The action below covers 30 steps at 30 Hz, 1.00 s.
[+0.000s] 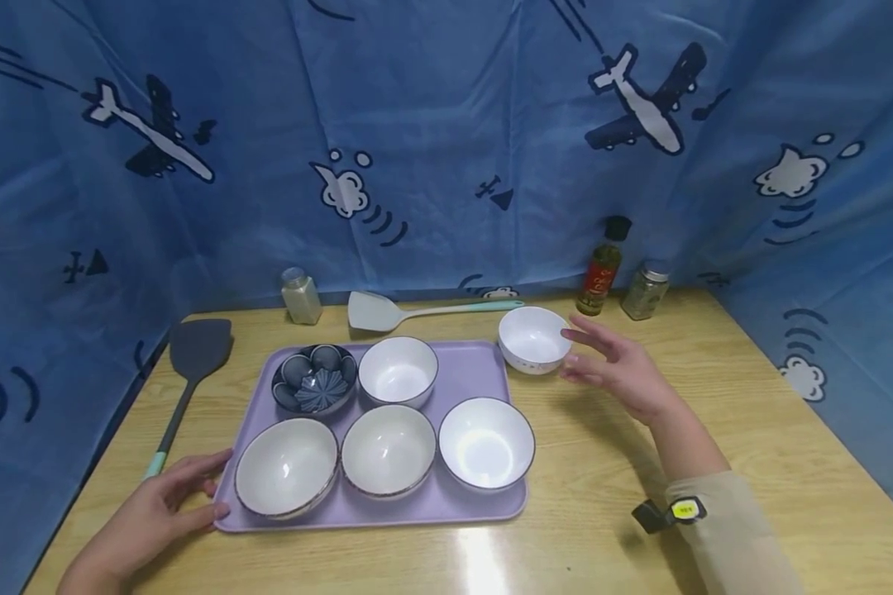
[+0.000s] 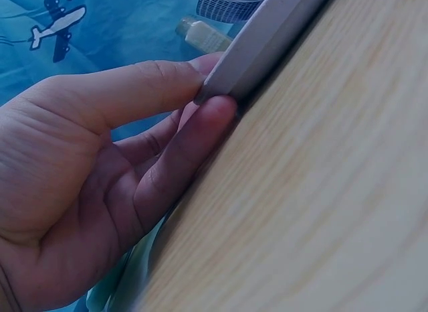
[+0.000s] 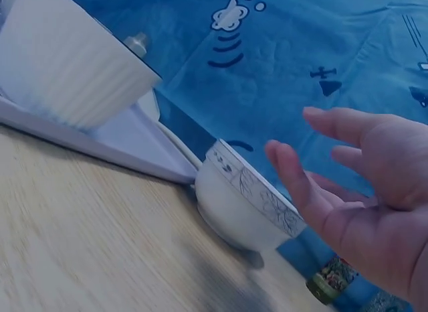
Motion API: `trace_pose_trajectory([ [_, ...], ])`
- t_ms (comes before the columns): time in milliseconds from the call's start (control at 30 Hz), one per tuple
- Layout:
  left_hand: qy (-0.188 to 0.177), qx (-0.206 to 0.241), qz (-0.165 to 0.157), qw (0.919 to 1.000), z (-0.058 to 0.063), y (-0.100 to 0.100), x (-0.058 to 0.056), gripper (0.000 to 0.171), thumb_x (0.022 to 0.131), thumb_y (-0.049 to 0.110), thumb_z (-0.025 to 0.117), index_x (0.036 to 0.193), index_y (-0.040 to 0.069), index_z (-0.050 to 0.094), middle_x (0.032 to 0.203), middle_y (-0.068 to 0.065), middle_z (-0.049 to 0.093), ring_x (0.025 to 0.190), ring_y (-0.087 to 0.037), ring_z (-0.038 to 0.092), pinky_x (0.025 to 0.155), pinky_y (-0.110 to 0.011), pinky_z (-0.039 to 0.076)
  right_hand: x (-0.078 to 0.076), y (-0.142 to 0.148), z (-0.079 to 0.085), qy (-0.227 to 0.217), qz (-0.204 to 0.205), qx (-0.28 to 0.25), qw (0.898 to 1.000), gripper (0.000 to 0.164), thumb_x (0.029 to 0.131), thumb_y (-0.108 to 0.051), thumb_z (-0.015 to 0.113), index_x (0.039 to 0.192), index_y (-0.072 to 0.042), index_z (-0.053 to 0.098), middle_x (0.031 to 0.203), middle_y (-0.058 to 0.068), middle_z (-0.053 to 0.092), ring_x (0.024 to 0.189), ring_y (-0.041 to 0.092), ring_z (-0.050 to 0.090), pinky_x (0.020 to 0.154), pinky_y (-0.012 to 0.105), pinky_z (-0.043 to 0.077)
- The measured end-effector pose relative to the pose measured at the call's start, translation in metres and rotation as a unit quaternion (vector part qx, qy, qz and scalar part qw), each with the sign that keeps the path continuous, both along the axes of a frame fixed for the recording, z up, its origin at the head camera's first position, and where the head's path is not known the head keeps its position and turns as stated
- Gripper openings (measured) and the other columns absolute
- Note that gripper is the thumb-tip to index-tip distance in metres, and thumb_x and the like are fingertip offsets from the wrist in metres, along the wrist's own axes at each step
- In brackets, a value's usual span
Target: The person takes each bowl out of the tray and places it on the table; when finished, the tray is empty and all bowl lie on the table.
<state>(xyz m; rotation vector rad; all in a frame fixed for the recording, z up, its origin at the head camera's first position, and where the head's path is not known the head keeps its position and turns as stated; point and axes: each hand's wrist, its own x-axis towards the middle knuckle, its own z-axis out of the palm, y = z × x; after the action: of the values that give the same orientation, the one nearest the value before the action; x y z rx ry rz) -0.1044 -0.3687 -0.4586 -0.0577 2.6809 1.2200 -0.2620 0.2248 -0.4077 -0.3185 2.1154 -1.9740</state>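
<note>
My left hand pinches the left edge of a lilac tray, thumb and fingers meeting at the rim in the left wrist view. On the tray stand several bowls: a dark flower-shaped bowl, a white bowl beside it, and along the front two cream bowls and a dark-rimmed white bowl. Off the tray's back right corner, a white bowl with a grey floral band sits on the table. Beside its right side is my right hand, fingers spread and holding nothing; whether a fingertip touches the rim I cannot tell.
Behind the tray lie a pale spatula and a small shaker jar. A dark spatula rests at the left. A sauce bottle and a spice jar stand back right, before a blue curtain.
</note>
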Motion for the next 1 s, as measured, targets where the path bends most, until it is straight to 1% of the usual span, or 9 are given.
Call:
trace_pose_trajectory([
  [133, 0.010, 0.019, -0.005, 0.9997, -0.003, 0.000, 0.000, 0.075, 0.086, 0.037, 0.078, 0.149, 0.009, 0.047, 0.142, -0.011, 0.050, 0.102, 0.001, 0.055, 0.084, -0.003, 0.040, 0.004, -0.004, 0.004, -0.001, 0.041, 0.024, 0.999, 0.075, 0.093, -0.010, 0.071, 0.156, -0.008, 0.032, 0.155, 0.022, 0.038, 0.102, 0.029, 0.071, 0.089, 0.034, 0.058],
  [267, 0.012, 0.024, -0.005, 0.9996, -0.003, -0.001, 0.000, 0.074, 0.087, 0.036, 0.078, 0.149, 0.009, 0.047, 0.139, -0.010, 0.051, 0.102, 0.001, 0.055, 0.084, -0.004, 0.041, 0.011, -0.010, 0.006, -0.003, 0.086, 0.037, 0.996, 0.072, 0.092, -0.010, 0.071, 0.154, -0.007, 0.036, 0.153, 0.023, 0.041, 0.099, 0.028, 0.071, 0.088, 0.039, 0.059],
  [333, 0.009, 0.025, -0.002, 0.9996, -0.002, -0.002, 0.000, 0.075, 0.086, 0.036, 0.078, 0.149, 0.010, 0.047, 0.138, -0.009, 0.051, 0.103, 0.002, 0.054, 0.085, -0.003, 0.040, 0.013, -0.013, 0.006, -0.001, 0.117, 0.038, 0.992, 0.069, 0.093, -0.008, 0.069, 0.153, -0.005, 0.036, 0.152, 0.027, 0.041, 0.097, 0.026, 0.071, 0.088, 0.042, 0.059],
  [467, 0.007, 0.027, 0.001, 0.9996, -0.002, -0.002, 0.001, 0.075, 0.086, 0.036, 0.078, 0.149, 0.009, 0.046, 0.139, -0.009, 0.051, 0.104, 0.003, 0.053, 0.086, -0.002, 0.040, 0.016, -0.018, 0.000, -0.009, 0.175, 0.048, 0.983, 0.064, 0.094, -0.007, 0.067, 0.152, -0.003, 0.038, 0.151, 0.030, 0.040, 0.094, 0.026, 0.072, 0.088, 0.049, 0.058],
  [533, 0.004, 0.026, 0.002, 0.9996, -0.002, -0.003, 0.001, 0.075, 0.086, 0.036, 0.078, 0.149, 0.010, 0.046, 0.140, -0.010, 0.050, 0.104, 0.004, 0.053, 0.086, -0.002, 0.040, 0.015, -0.020, -0.005, -0.014, 0.197, 0.055, 0.979, 0.063, 0.095, -0.007, 0.066, 0.152, -0.002, 0.038, 0.151, 0.029, 0.040, 0.093, 0.028, 0.072, 0.087, 0.049, 0.058],
  [700, 0.003, 0.026, -0.004, 0.9996, -0.004, -0.004, 0.002, 0.073, 0.087, 0.036, 0.077, 0.149, 0.011, 0.047, 0.142, -0.010, 0.050, 0.105, 0.005, 0.053, 0.086, -0.003, 0.042, 0.016, -0.025, -0.014, -0.015, 0.239, 0.076, 0.968, 0.063, 0.096, -0.011, 0.065, 0.153, -0.005, 0.038, 0.152, 0.025, 0.042, 0.096, 0.028, 0.072, 0.084, 0.044, 0.059],
  [833, 0.004, 0.028, -0.004, 0.9996, -0.005, -0.005, 0.001, 0.073, 0.087, 0.036, 0.076, 0.149, 0.011, 0.046, 0.144, -0.010, 0.049, 0.106, 0.006, 0.053, 0.086, -0.004, 0.042, 0.017, -0.029, -0.019, -0.017, 0.262, 0.072, 0.962, 0.064, 0.095, -0.011, 0.067, 0.152, -0.003, 0.039, 0.152, 0.025, 0.042, 0.093, 0.023, 0.070, 0.081, 0.041, 0.060],
  [933, -0.002, 0.025, -0.002, 0.9997, -0.005, -0.005, 0.000, 0.074, 0.087, 0.037, 0.077, 0.150, 0.012, 0.046, 0.146, -0.010, 0.048, 0.105, 0.006, 0.053, 0.086, -0.004, 0.043, 0.017, -0.031, -0.023, -0.022, 0.274, 0.064, 0.959, 0.063, 0.093, -0.009, 0.068, 0.150, -0.002, 0.042, 0.153, 0.024, 0.041, 0.092, 0.018, 0.069, 0.078, 0.039, 0.060],
  [1000, -0.007, 0.023, 0.000, 0.9997, -0.005, -0.005, 0.000, 0.074, 0.087, 0.037, 0.077, 0.150, 0.012, 0.046, 0.147, -0.010, 0.047, 0.105, 0.005, 0.053, 0.085, -0.005, 0.043, 0.018, -0.033, -0.026, -0.024, 0.283, 0.058, 0.957, 0.062, 0.093, -0.009, 0.069, 0.149, -0.002, 0.044, 0.153, 0.023, 0.042, 0.092, 0.017, 0.068, 0.076, 0.038, 0.061],
])
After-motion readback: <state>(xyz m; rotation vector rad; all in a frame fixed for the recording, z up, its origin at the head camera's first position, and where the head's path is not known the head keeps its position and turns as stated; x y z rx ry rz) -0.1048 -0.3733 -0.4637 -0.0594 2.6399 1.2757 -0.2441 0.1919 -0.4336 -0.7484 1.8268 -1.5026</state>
